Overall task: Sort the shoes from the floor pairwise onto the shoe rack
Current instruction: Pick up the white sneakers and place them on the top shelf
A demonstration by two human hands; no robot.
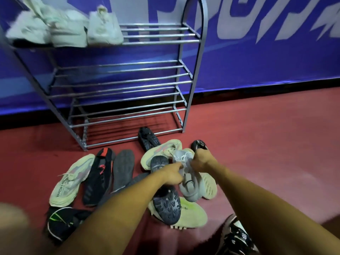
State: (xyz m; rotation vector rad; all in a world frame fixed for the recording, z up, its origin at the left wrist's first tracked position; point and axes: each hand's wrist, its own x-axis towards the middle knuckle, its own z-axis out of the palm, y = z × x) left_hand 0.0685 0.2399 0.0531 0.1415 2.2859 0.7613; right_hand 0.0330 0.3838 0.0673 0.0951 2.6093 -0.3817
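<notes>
A grey metal shoe rack stands against the blue wall; three pale shoes sit at the left of its top shelf. A heap of shoes lies on the red floor in front of it. Both my hands reach into the heap. My left hand and my right hand both grip a light grey sneaker from either side near its laces. Under it lie cream sneakers and a dark shoe sole-up on a yellow-green shoe.
To the left lie a cream sneaker, a black shoe with red marks, a grey sole and a black shoe with green stripes. Black shoes lie near the rack's foot. A foot in a black-and-white shoe is bottom right.
</notes>
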